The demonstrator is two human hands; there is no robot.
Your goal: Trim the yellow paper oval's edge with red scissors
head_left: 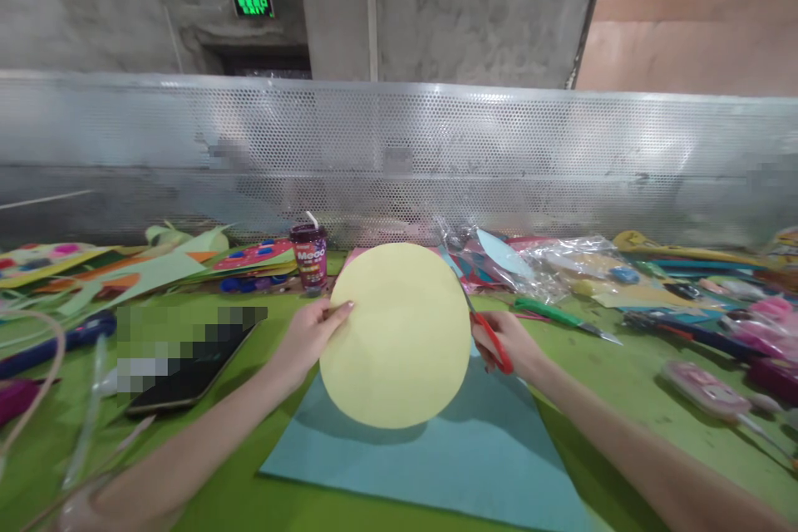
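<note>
A round disc of pale yellow paper point(396, 337) is held up in front of me. My left hand point(317, 332) pinches its left edge, thumb on the near face. At the disc's right edge, my right hand point(502, 341) grips red-handled scissors point(495, 341). Their blades point up and away along the rim, partly hidden behind the paper. I cannot tell whether the blades touch it. Below the disc a light blue sheet point(424, 465) lies flat on the green tabletop point(230, 474).
A purple drink cup point(310, 259) with a straw stands behind the disc. A phone point(193, 370) lies to the left. On the right are a green-handled craft knife point(567, 317), clear plastic bags point(554, 262) and a pink device point(704, 389). A perforated metal panel point(399, 158) closes the back.
</note>
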